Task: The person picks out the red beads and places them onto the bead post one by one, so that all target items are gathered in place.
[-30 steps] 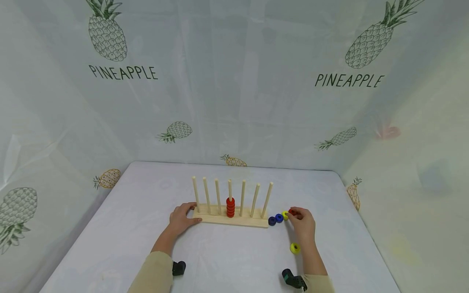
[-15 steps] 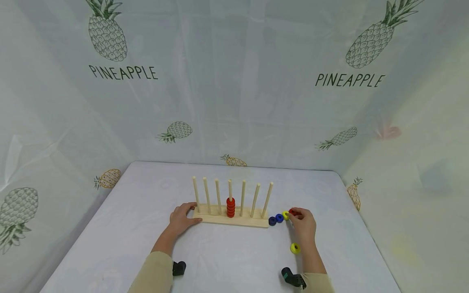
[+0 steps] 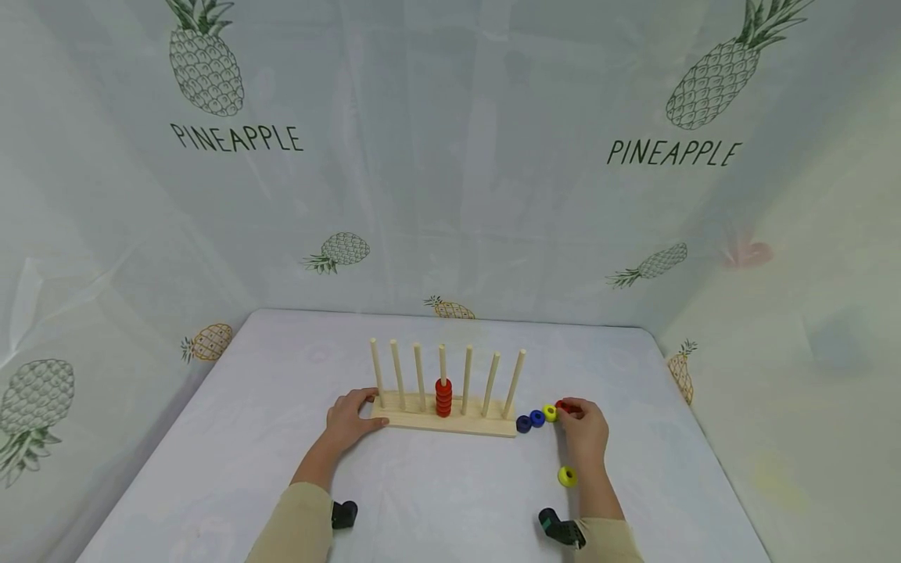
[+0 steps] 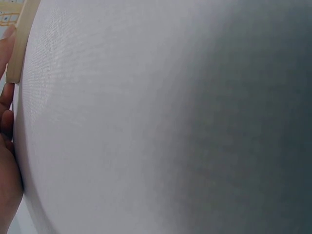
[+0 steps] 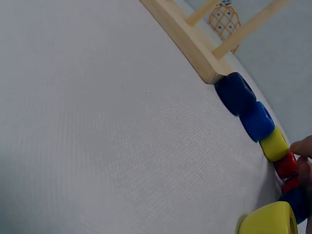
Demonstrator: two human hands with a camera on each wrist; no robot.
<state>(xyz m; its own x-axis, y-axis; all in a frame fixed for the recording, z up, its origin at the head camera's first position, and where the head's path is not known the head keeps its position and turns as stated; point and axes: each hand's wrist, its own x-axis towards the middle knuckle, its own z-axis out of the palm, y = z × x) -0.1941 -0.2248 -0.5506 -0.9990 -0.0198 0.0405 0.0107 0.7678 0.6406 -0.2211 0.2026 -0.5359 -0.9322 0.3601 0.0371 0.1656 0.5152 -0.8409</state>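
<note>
A wooden peg rack (image 3: 450,423) stands upright on the table, with several red beads (image 3: 443,399) stacked on its middle peg. My left hand (image 3: 347,421) grips the rack's left end, thumb along the front and fingers behind. Off the right end runs a row on the table: a dark blue bead (image 5: 236,93), a blue bead (image 5: 257,122), a yellow bead (image 5: 274,145) and a red bead (image 5: 286,165). My right hand (image 3: 586,434) pinches this red bead between thumb and fingers, partly covering it. Another red bead and another blue bead (image 5: 296,202) show beneath that hand.
One more yellow bead (image 3: 566,476) lies apart on the white table (image 3: 450,500), nearer me and beside the right wrist. Black wrist cameras (image 3: 561,528) sit at both sleeves. A pineapple-print sheet (image 3: 450,172) hangs behind and along the sides.
The right hand has shifted very slightly to the right at the red bead. The left hand and the rack have stayed in place.
</note>
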